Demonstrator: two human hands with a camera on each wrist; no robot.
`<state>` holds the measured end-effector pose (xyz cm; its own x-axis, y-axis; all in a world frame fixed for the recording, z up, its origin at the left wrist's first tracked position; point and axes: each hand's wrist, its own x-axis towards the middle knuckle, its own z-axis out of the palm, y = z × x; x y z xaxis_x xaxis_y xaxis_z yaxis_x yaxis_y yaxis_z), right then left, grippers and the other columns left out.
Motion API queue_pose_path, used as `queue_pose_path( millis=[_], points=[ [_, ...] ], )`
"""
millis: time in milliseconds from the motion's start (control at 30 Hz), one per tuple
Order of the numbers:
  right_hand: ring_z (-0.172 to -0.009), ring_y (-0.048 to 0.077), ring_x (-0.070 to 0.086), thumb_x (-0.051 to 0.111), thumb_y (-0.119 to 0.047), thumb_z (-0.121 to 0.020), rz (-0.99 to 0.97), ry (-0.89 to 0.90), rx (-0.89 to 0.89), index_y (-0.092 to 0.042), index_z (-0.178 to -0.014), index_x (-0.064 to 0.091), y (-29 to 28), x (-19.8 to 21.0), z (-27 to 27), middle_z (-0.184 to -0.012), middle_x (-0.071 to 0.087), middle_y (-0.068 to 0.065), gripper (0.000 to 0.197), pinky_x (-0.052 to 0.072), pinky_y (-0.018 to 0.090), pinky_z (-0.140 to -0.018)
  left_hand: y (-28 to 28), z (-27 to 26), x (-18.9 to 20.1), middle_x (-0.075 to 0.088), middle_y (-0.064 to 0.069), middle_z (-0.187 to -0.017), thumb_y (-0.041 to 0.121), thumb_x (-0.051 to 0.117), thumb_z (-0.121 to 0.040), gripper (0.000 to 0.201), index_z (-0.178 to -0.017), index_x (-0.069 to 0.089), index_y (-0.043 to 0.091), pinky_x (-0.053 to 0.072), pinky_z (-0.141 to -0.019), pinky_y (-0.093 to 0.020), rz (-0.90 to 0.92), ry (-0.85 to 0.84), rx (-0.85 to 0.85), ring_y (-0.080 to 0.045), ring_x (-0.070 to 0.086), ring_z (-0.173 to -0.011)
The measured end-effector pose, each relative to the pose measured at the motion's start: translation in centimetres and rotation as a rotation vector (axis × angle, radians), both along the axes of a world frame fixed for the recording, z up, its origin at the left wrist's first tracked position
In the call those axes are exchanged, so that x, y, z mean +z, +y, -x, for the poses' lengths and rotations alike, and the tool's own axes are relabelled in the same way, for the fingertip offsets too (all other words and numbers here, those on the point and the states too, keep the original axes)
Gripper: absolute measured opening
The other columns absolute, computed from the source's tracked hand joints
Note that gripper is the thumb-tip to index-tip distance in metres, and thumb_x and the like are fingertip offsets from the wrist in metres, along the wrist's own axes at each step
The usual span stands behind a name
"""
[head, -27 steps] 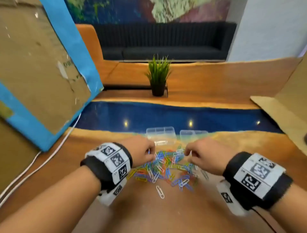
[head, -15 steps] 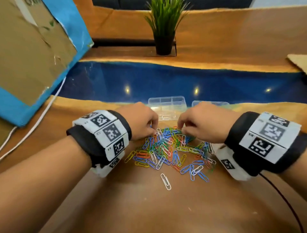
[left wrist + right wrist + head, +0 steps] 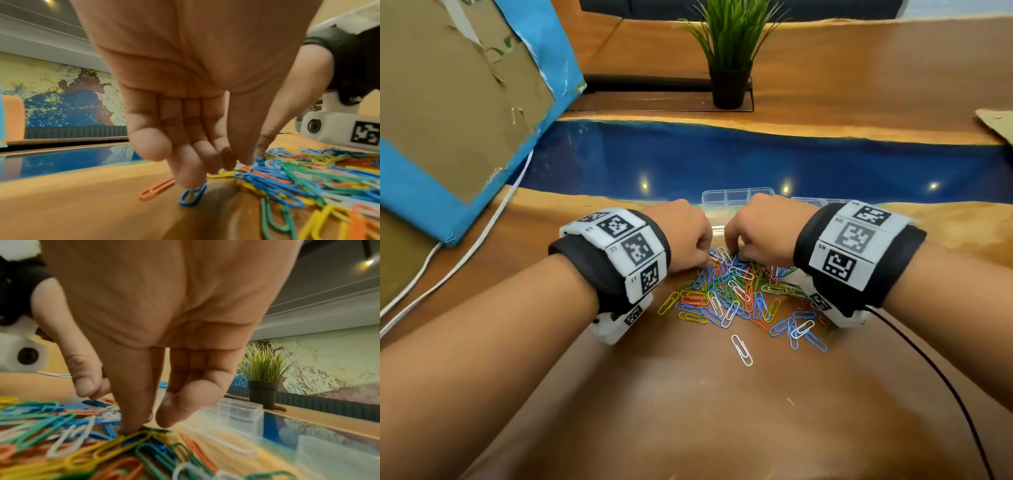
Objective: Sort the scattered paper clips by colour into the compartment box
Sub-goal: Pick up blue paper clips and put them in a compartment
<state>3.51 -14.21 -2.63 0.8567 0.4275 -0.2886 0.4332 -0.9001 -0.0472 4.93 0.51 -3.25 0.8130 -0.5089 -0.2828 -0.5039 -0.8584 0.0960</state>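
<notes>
A pile of coloured paper clips (image 3: 736,291) lies on the wooden table, with one white clip (image 3: 742,350) apart in front. The clear compartment box (image 3: 736,198) stands just beyond the pile, also close by in the right wrist view (image 3: 240,413). My left hand (image 3: 703,260) reaches down at the pile's far left edge; one fingertip (image 3: 185,177) presses a blue clip (image 3: 192,195), which tilts up, and the thumb stays apart from it. My right hand (image 3: 739,253) points its index fingertip (image 3: 131,426) onto yellow and green clips, its thumb held off to the side.
A second clear plastic piece (image 3: 811,202) lies right of the box. A lone orange clip (image 3: 156,189) lies left of the blue one. A potted plant (image 3: 729,68) stands at the back, a cardboard and blue panel (image 3: 465,102) at left with a white cable (image 3: 482,240).
Both hands have drawn closer together over the far edge of the pile, fingertips lowered onto the clips. The head view has tipped down and moved closer.
</notes>
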Motion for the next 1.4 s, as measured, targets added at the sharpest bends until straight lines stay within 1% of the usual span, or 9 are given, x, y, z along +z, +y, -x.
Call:
queue_pose_path(
  millis=[233, 433, 600, 733, 833, 933, 1000, 1200, 1400],
  points=[
    [-0.088, 0.021, 0.063, 0.06, -0.017, -0.084, -0.076, -0.047, -0.029, -0.02, -0.095, 0.075, -0.3, 0.6, 0.6, -0.09, 0.073, 0.002, 0.019, 0.052, 0.028, -0.076, 0.4, 0.9, -0.2, 0.063, 0.005, -0.073, 0.049, 0.068, -0.076, 0.026, -0.075, 0.065, 0.023, 0.047, -0.068, -0.027, -0.018, 0.068, 0.037, -0.017, 0.06, -0.076],
    [-0.067, 0.006, 0.054, 0.057, -0.011, -0.089, -0.253, 0.15, -0.133, -0.028, -0.116, 0.065, -1.7, 0.0, 0.7, -0.072, 0.059, -0.009, 0.034, 0.04, 0.02, -0.07, 0.7, 0.7, -0.1, 0.053, 0.01, -0.058, 0.029, 0.066, -0.079, 0.011, -0.07, 0.064, 0.022, 0.047, -0.066, -0.027, 0.024, 0.084, 0.008, -0.013, 0.054, -0.068],
    [-0.051, 0.019, 0.049, 0.034, 0.002, -0.087, -0.977, 0.58, -0.608, -0.015, -0.077, 0.054, -3.0, -0.8, 0.9, -0.061, 0.047, 0.007, 0.028, 0.044, 0.022, -0.043, 1.5, -0.1, 0.3, 0.057, 0.007, -0.058, 0.019, 0.065, -0.073, 0.009, -0.066, 0.059, 0.019, 0.047, -0.062, -0.024, 0.148, 0.106, 0.063, -0.011, 0.054, -0.059],
    [-0.042, 0.017, 0.034, 0.029, -0.014, -0.083, -1.318, 0.806, -0.75, -0.015, -0.066, 0.039, -3.1, -0.8, 1.0, -0.053, 0.037, 0.003, 0.019, 0.027, 0.019, -0.037, 2.6, -0.6, 0.0, 0.066, -0.009, -0.066, -0.002, 0.063, -0.081, 0.02, -0.08, 0.055, 0.016, 0.056, -0.069, -0.036, 0.57, 0.464, 0.221, -0.024, 0.063, -0.06],
    [-0.04, 0.014, 0.028, 0.044, -0.03, -0.091, -1.203, 0.677, -0.709, -0.017, -0.057, 0.033, -2.4, -0.9, 0.6, -0.051, 0.032, 0.001, 0.038, 0.021, 0.017, -0.037, 2.6, -0.8, -0.8, 0.06, -0.008, -0.068, -0.007, 0.05, -0.088, 0.027, -0.085, 0.055, 0.02, 0.055, -0.072, -0.04, 0.617, 0.527, 0.271, -0.026, 0.059, -0.062],
    [-0.04, 0.012, 0.038, 0.062, -0.04, -0.085, -0.747, 0.352, -0.453, -0.015, -0.055, 0.043, -1.9, -0.8, 0.2, -0.046, 0.041, 0.0, 0.044, 0.035, 0.022, -0.043, 1.8, -0.9, -1.1, 0.056, -0.001, -0.059, 0.006, 0.048, -0.088, 0.024, -0.071, 0.054, 0.021, 0.046, -0.061, -0.026, 0.469, 0.414, 0.27, -0.012, 0.052, -0.049],
    [-0.039, 0.004, 0.041, 0.064, -0.045, -0.082, -0.573, 0.299, -0.342, -0.014, -0.065, 0.055, -1.9, -0.5, 0.0, -0.046, 0.046, -0.006, 0.037, 0.037, 0.023, -0.052, 1.3, -1.0, -0.7, 0.053, 0.004, -0.057, 0.011, 0.05, -0.086, 0.019, -0.069, 0.055, 0.02, 0.04, -0.06, -0.025, 0.405, 0.348, 0.237, -0.008, 0.047, -0.05],
    [-0.056, 0.003, 0.048, 0.068, -0.033, -0.081, -0.322, 0.176, -0.257, -0.028, -0.077, 0.067, -1.4, -0.7, 0.1, -0.055, 0.052, -0.01, 0.007, 0.037, 0.021, -0.055, 0.1, -1.4, -0.4, 0.044, 0.008, -0.057, 0.019, 0.054, -0.081, 0.013, -0.083, 0.065, 0.026, 0.037, -0.06, -0.024, 0.253, 0.105, 0.125, -0.007, 0.046, -0.059],
    [-0.075, 0.014, 0.049, 0.063, -0.025, -0.082, -0.171, 0.058, -0.202, -0.025, -0.078, 0.066, -0.2, -1.1, 0.2, -0.064, 0.049, -0.01, 0.005, 0.037, 0.022, -0.067, -0.5, -2.2, -0.8, 0.042, 0.01, -0.066, 0.024, 0.058, -0.083, 0.013, -0.086, 0.068, 0.032, 0.041, -0.063, -0.026, 0.046, -0.021, 0.055, -0.02, 0.056, -0.08]
  ],
)
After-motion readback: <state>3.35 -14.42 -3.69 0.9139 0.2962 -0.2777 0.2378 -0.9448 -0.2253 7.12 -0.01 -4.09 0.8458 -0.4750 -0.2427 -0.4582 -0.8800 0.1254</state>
